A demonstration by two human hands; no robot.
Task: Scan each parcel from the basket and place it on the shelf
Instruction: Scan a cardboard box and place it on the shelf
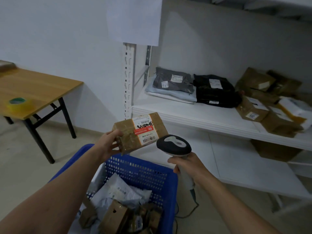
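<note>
My left hand (108, 143) grips a brown cardboard parcel (128, 132) by its left end, above the blue basket (143, 171). The parcel's white and red label with a barcode faces up. My right hand (187, 163) holds a grey and black barcode scanner (173, 145) by its handle, with the scanner head just right of the label. The basket below holds several parcels: white bags and small brown boxes. The white shelf (194, 115) stands ahead on the right, carrying several bagged and boxed parcels.
A wooden folding table (38, 88) with a roll of tape (17, 103) stands at the left against the wall. A brown box (276, 150) sits on the lower shelf. The scanner's cable (194, 205) hangs down beside the basket.
</note>
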